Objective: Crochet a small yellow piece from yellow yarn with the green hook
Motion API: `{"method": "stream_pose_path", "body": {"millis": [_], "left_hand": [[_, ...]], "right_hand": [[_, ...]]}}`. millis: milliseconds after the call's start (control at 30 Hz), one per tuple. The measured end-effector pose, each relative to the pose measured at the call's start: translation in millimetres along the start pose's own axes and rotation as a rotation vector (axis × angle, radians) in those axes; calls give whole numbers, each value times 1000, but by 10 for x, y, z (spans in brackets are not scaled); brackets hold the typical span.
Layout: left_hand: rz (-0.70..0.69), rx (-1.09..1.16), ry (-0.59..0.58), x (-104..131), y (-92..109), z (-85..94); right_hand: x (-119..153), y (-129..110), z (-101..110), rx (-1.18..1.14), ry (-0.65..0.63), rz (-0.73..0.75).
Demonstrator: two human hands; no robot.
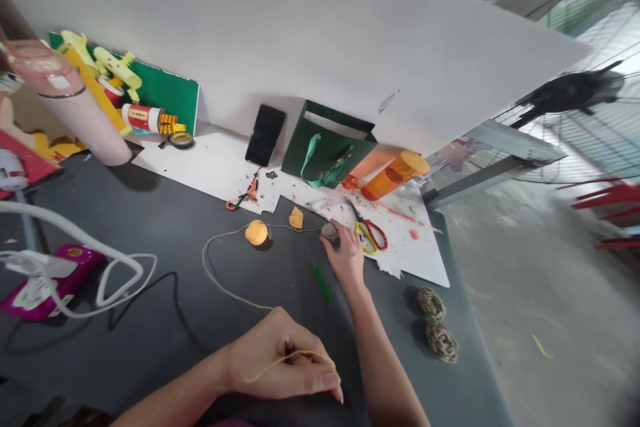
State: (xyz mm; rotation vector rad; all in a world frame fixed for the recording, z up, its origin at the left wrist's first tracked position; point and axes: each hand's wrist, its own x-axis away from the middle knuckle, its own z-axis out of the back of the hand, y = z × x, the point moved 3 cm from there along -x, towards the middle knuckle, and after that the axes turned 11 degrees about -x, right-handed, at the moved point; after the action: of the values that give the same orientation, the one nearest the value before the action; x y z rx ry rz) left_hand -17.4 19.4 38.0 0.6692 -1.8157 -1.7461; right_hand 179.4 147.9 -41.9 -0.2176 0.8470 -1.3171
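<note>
With left hand (275,343) nearest, clasps yellowish cord (300,352) and grips a greyish round piece (329,233) on the counter (285,273) with the right hand (347,257), seemingly positioning it, so next must keep the cord slack.

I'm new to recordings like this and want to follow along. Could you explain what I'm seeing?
There is no machine here: the grips are a person's two bare hands. The single picture comes from a camera worn on that person's head, looking forward and down. The left grip holds a yellow strand. The right grip is at a small greyish ball; how firmly it's held is hard to tell. On the dark table are a yellow ball, a pink bottle and two cord balls. Scissors lie on a white sheet, near a green bag.
</note>
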Motion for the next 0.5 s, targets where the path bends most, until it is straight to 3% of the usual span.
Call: {"method": "stream_pose_path", "body": {"millis": [133,233,500], "left_hand": [[105,-15,41,-36,-32,19],[158,-25,53,-65,-41,13],[177,-21,74,-85,-98,-8]], "right_hand": [[33,-166,-12,55,-12,17],[-27,-347,-81,74,-109,47],[-385,-468,-535,20,-203,-79]]}}
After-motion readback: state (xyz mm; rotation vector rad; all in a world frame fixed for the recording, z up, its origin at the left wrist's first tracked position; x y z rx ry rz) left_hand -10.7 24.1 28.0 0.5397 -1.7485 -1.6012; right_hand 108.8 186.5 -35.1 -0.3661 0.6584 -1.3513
